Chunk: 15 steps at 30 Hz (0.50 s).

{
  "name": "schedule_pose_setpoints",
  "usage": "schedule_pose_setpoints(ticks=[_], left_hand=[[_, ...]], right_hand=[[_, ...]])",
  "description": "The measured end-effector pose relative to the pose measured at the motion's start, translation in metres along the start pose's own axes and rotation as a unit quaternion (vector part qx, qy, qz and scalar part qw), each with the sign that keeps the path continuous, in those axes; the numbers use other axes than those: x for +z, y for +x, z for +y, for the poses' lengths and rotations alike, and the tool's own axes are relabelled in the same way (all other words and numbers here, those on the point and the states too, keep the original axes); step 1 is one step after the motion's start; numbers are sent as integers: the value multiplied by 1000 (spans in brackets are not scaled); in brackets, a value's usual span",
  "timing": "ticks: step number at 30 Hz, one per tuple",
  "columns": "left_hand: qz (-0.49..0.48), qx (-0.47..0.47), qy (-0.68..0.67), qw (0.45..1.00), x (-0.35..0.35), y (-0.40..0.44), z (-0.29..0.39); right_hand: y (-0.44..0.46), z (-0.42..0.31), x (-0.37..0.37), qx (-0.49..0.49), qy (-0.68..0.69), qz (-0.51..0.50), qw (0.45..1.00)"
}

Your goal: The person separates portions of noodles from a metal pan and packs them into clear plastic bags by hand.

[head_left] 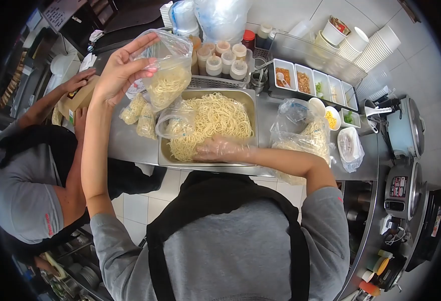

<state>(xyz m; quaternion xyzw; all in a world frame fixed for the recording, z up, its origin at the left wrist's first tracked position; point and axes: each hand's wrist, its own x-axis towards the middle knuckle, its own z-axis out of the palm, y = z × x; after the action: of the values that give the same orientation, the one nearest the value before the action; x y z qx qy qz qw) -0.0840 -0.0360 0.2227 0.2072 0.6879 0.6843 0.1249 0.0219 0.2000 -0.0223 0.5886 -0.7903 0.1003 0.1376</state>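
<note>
Left hand (128, 67): lifted above the tray's left side, fingertips gripping the edge of the raised bag, index finger and thumb parted.
Right hand (218, 149): clear-gloved, set in the noodles near the tray's front edge, pointing left; fingers partly hidden, so I cannot tell whether they close on any.
Counter (130, 144): metal, reaching left and right beyond the tray.
Tray (253, 113): on the counter, long axis left to right.
Noodles (220, 115): loose, heaped inside the tray, thickest toward the back.
Right-side bag (303, 143): clear, beside the tray, noodles showing through the plastic.
Raised bag (168, 83): clear, long axis roughly upright, filled end pointing down, noodles gathered low.
Small bags (146, 123): packed with noodles, on the counter just left of the tray.
</note>
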Motion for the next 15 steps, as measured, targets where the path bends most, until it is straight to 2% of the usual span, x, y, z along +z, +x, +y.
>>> schedule_pose_setpoints(ticks=[1,4,7,10,12,14,15], left_hand=[[1,-1,-1,1000,0,-1,0],[4,-7,-10,1000,-3,-4,-1],[9,-15,-4,1000,-8,-9,1],[21,-15,-4,1000,-9,-15,2],[24,-16,-6,1000,-11,-16,1],[18,-21,-5,1000,-16,-16,-2],[23,-23,-2,999,-17,-17,-2]], right_hand=[[2,-1,6,-22,-52,17,998],[11,-3,-6,58,-20,-146,987],[10,5,-41,119,114,-125,978],[4,18,-68,144,170,-23,975],[2,25,-68,275,350,63,894],[4,38,-75,320,409,73,851],[10,51,-90,305,385,40,870]])
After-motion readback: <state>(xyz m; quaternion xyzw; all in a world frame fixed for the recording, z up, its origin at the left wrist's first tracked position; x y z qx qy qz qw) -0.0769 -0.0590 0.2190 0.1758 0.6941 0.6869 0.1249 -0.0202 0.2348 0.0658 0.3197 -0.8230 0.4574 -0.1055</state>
